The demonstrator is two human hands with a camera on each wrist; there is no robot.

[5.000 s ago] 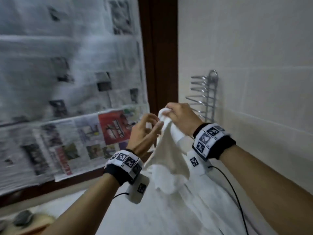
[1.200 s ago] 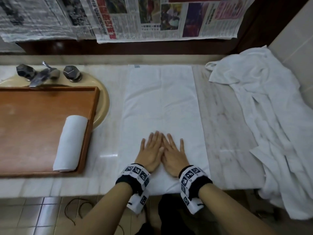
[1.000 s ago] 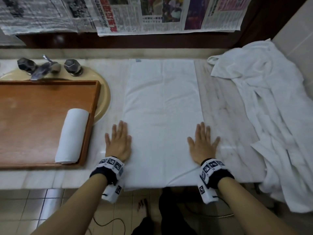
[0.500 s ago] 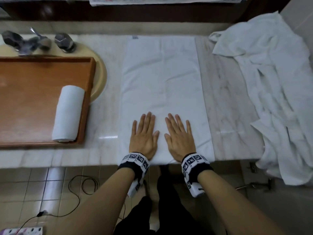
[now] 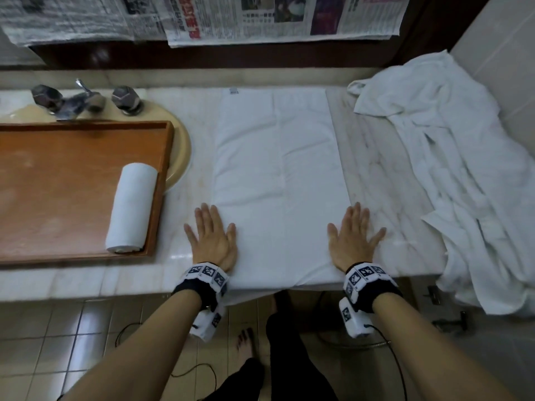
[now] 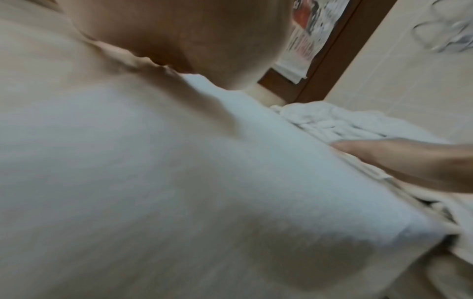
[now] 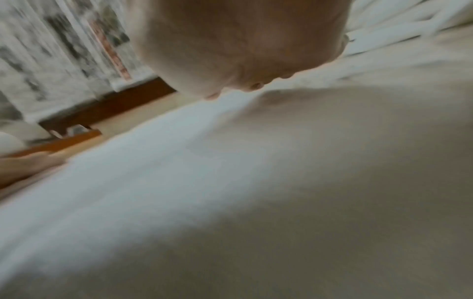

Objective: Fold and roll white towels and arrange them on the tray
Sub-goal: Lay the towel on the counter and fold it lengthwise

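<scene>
A white towel (image 5: pixel 278 175) lies folded into a long flat strip on the marble counter (image 5: pixel 382 180), its near end hanging slightly over the front edge. My left hand (image 5: pixel 212 237) presses flat on the strip's near left edge, fingers straight and spread. My right hand (image 5: pixel 351 237) presses flat on the near right edge in the same way. To the left, a wooden tray (image 5: pixel 58 183) holds one rolled white towel (image 5: pixel 131 208) along its right side. Both wrist views are blurred, showing the palm (image 6: pixel 179 36) and the white towel (image 7: pixel 179 161) beneath.
A crumpled pile of white towels (image 5: pixel 451 157) covers the counter's right end and hangs over its edge. The tray rests over a beige sink (image 5: pixel 181 149) with a chrome tap (image 5: pixel 75 101). Newspapers (image 5: pixel 231 18) hang on the wall behind. A cable (image 5: pixel 127 331) lies on the tiled floor.
My hands, side by side at the middle of the towel's near end half a second ago, have slid apart to its left and right edges.
</scene>
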